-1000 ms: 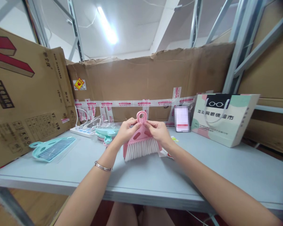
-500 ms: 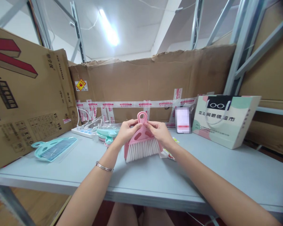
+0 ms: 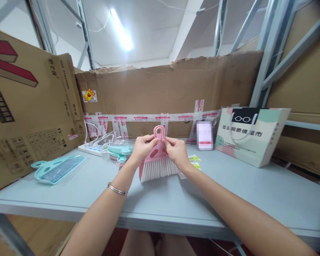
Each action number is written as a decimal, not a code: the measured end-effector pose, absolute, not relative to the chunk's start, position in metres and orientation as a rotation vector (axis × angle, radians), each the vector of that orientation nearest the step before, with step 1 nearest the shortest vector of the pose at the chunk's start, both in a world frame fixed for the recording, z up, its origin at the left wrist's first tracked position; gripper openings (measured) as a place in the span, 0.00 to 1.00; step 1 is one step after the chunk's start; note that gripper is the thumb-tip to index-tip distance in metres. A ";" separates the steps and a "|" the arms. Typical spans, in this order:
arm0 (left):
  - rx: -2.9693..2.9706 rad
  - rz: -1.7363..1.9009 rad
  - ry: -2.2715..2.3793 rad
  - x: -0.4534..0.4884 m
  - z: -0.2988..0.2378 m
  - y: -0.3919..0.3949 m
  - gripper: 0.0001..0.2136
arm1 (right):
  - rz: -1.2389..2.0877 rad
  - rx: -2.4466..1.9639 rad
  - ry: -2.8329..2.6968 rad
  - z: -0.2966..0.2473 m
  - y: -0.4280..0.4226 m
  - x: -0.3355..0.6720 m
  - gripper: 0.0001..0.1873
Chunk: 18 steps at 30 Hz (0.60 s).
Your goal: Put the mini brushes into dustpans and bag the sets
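Note:
A pink hand brush [image 3: 160, 168] with white bristles is held upright over the table, its ringed handle at the top and its bristles downward. Pink dustpan edges [image 3: 141, 172] show behind the bristles, so the two are nested together. My left hand [image 3: 144, 148] pinches the handle from the left side. From the right, my right hand [image 3: 176, 152] grips the same handle with thumb and fingers closed. The fingertips behind the handle are hidden.
A teal dustpan and brush set [image 3: 41, 174] lies in clear plastic at left. More wrapped teal and pink pieces [image 3: 121, 149] sit beside a power strip [image 3: 92, 149]. A phone [image 3: 205, 137], paper bag [image 3: 246, 144] and coloured packets [image 3: 195, 164] are at right; cardboard [image 3: 144, 92] stands behind.
My right hand has turned and dropped slightly, now covering the brush's right edge. More of the coloured packets shows beside it. The view has shifted a little to the right.

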<state>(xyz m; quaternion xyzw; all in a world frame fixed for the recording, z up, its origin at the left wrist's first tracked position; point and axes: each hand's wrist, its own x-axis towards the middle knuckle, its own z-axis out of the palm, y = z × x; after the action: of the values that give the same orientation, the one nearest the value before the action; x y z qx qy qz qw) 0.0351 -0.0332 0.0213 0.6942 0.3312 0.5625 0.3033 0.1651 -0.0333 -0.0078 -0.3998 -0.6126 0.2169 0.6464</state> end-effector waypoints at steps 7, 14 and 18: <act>1.752 1.442 0.844 0.031 0.019 -0.033 0.14 | 0.043 -0.914 -1.531 -0.007 -0.051 0.177 0.18; 1.662 1.500 0.879 0.026 0.017 -0.028 0.13 | -0.187 -1.090 -1.795 -0.025 -0.046 0.178 0.14; 1.597 1.479 0.851 0.025 0.015 -0.025 0.14 | -0.060 -1.122 -1.784 -0.034 -0.047 0.164 0.19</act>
<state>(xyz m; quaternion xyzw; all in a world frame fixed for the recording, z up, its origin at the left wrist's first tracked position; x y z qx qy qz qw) 0.0252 -0.0248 0.0155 0.6289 0.3352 0.5822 0.3915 0.1642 -0.0468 -0.0340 -0.4625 -0.7359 -0.0246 0.4939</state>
